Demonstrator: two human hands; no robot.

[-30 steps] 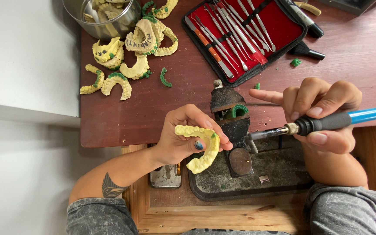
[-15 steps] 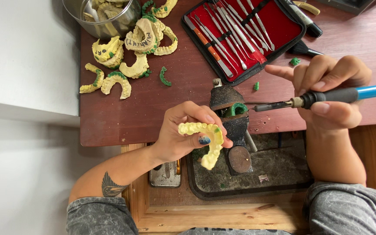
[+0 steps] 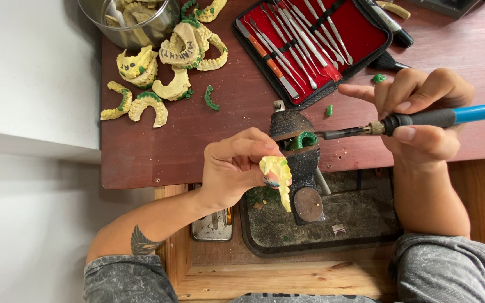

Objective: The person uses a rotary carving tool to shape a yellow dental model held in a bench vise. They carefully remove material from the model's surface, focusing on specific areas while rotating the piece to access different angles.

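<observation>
Here the left hand (image 3: 234, 168) pinches a yellow dental cast (image 3: 278, 177) above the tray (image 3: 366, 235), its length running downward. The right hand (image 3: 422, 115) grips a blue-handled tool (image 3: 422, 119) lying level, tip pointing left at the green wax (image 3: 303, 140).

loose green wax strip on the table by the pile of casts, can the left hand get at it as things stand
Probably not at once: the left hand is closed around a yellow dental cast. The green wax strip lies apart on bare tabletop with nothing over it, so the path is open, but the fingers are occupied.
</observation>
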